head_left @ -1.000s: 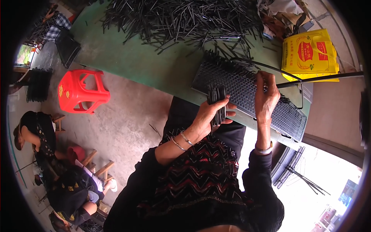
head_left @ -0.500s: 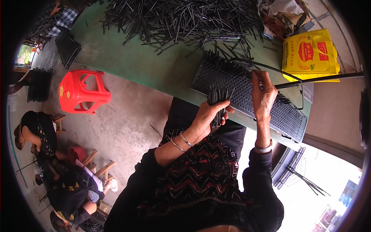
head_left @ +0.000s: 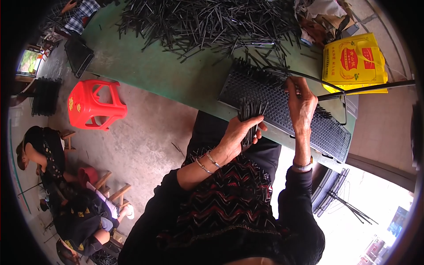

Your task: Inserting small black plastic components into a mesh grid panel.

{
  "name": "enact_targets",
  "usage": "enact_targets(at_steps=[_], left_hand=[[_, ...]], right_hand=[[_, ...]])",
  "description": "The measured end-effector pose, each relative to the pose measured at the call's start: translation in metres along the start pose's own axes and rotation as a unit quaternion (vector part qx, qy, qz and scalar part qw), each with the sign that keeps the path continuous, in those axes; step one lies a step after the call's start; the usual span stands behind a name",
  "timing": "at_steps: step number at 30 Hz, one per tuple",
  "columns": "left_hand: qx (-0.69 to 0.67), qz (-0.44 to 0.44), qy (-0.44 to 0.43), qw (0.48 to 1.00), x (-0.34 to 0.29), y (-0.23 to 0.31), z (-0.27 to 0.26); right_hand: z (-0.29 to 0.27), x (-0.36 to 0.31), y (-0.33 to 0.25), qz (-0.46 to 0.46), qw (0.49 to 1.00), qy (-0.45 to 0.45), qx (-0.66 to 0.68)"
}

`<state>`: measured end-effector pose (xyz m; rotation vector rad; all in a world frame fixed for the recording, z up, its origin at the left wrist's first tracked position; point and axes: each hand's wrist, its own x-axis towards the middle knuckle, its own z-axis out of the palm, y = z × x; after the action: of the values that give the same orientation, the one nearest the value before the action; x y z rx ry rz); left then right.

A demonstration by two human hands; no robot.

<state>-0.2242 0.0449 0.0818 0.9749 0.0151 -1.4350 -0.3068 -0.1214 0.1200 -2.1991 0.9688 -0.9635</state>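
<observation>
My left hand [head_left: 240, 133] is closed round an upright bundle of thin black sticks [head_left: 251, 110], just off the table's near edge. A long dark plate full of small holes [head_left: 274, 107] lies slantwise on the table. Black sticks fill the holes along its far side. Over the plate, my right hand [head_left: 302, 100] has thumb and fingers pinched together at the edge of the filled rows. What lies between its fingertips is too small and hidden to make out. A black metal rod frame [head_left: 324, 82] passes just beyond the right hand.
A big heap of loose black sticks [head_left: 207, 24] covers the far part of the green table [head_left: 154, 73]. Right of it stands a yellow bag [head_left: 355, 62]. A red plastic stool [head_left: 95, 105] is on the floor at left. People [head_left: 81, 216] sit at the lower left.
My right hand has shifted very slightly, its wrist moving a little to the right. The left hand and its bundle stay in place.
</observation>
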Motion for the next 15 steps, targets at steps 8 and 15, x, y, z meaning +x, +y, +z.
enact_targets(at_steps=[8, 15], left_hand=[[0.014, 0.003, 0.009, 1.0, -0.001, 0.001, 0.004], [0.007, -0.018, 0.03, 0.999, 0.002, 0.001, 0.007]], right_hand=[[0.005, -0.002, 0.007, -0.013, 0.999, -0.017, -0.045], [0.01, -0.008, 0.011, -0.154, 0.966, -0.004, -0.207]])
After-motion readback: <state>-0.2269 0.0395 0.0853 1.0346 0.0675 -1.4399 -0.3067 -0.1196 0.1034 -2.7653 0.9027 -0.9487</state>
